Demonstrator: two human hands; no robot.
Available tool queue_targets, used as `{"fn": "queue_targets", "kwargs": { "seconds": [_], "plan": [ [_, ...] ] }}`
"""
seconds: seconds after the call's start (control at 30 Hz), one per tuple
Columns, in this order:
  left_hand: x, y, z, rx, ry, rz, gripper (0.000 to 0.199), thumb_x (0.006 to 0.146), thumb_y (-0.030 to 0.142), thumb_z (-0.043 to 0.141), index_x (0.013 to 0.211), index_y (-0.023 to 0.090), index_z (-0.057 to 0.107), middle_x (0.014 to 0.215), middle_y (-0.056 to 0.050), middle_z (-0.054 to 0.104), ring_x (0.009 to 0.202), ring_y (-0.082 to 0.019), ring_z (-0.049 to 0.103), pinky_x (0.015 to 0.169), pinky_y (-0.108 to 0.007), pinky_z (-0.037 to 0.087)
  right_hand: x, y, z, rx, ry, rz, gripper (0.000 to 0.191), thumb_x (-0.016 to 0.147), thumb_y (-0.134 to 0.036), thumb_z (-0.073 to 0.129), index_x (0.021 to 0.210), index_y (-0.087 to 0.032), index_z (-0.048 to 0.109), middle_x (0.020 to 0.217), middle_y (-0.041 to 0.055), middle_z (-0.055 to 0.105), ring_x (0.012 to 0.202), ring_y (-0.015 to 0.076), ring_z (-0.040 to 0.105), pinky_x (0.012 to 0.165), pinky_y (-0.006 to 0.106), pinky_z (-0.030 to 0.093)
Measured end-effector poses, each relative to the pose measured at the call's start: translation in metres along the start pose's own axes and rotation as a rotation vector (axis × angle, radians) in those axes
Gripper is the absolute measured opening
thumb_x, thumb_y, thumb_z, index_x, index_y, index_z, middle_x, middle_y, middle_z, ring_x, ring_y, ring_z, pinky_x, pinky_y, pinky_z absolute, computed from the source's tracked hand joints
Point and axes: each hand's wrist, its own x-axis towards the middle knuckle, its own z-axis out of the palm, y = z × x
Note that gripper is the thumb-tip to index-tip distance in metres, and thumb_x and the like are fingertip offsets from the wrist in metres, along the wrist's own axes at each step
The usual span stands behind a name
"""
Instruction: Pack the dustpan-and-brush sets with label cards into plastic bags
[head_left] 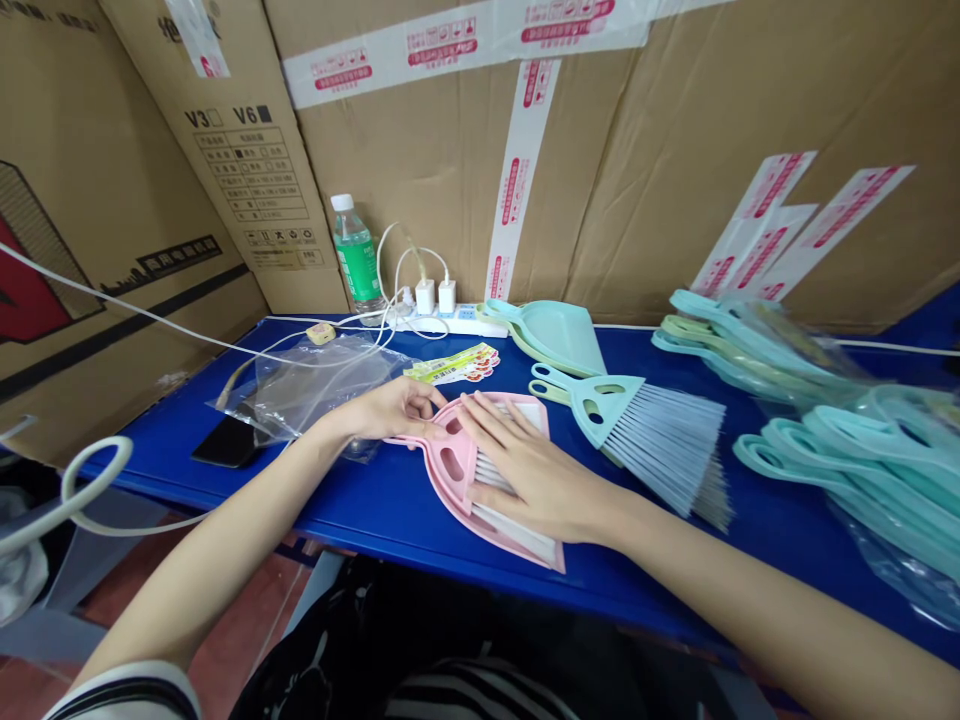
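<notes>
In the head view a pink dustpan [436, 482] lies on the blue table in front of me, with a pink hand brush [471, 462] nested inside it. White bristles show below my fingers. My left hand [397, 408] is closed around the handle end at the left, its thumb near the brush's holes. My right hand [521, 465] rests flat on the brush, fingers stretched out over its head and bristles. Just beyond, a clear plastic bag [307, 375] lies to the left and a strip of printed labels [457, 364] sits behind my hands.
Mint brushes [645, 420] and mint dustpans [566, 330] lie behind and to the right. Several bagged mint sets [840, 450] are stacked at far right. A power strip [457, 320] with white cables, a water bottle [358, 255] and a dark phone-like slab [225, 443] stand or lie leftward. Cardboard [420, 150] walls the back.
</notes>
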Motion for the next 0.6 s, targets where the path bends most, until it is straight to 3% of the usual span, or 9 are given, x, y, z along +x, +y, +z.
{"fn": "queue_targets", "kwargs": {
  "seconds": [0.4, 0.6],
  "plan": [
    [0.001, -0.003, -0.002, -0.013, 0.035, -0.053, 0.056, 0.058, 0.047, 0.084, 0.097, 0.009, 0.071, 0.052, 0.007, 0.052, 0.046, -0.004, 0.039, 0.044, -0.017, 0.027, -0.001, 0.001, 0.001, -0.011, -0.014, 0.012, 0.086, 0.094, -0.064, 0.035, 0.155, -0.008, 0.009, 0.16, 0.0126, -0.002, 0.146, 0.0272, -0.01, 0.119, 0.051, 0.004],
    [-0.006, 0.004, -0.012, -0.044, -0.116, -0.044, 0.049, 0.069, 0.041, 0.079, 0.108, 0.014, 0.07, 0.064, 0.004, 0.06, 0.054, -0.006, 0.044, 0.049, -0.017, 0.032, -0.002, 0.002, 0.002, -0.002, -0.005, 0.01, 0.087, 0.093, -0.067, 0.033, 0.156, -0.011, 0.01, 0.161, 0.0123, -0.001, 0.146, 0.0273, -0.009, 0.119, 0.05, 0.005]
  ]
}}
